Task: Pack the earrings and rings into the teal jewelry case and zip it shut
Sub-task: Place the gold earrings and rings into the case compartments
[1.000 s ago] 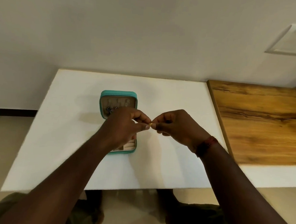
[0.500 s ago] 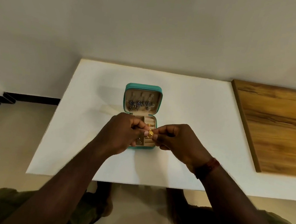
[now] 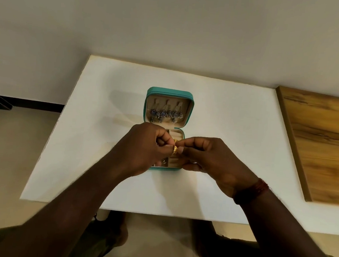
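Spanning the middle of the frame, the white table carries the work, with a wooden board at the right edge. The left hand and right hand meet at centre frame. Each has its other fingers curled in while thumb and forefinger pinch one gold ring between them, just above the lower half of the teal jewelry case. The case lies open, zip undone, lid toward the top of the frame. A row of dangling earrings hangs inside the lid, so that part looks done. Another gold piece seems to sit already in the ring rolls, just above the pinched one. Left, by my reading: seat this ring, add any others out of sight, fold the lid, zip it.
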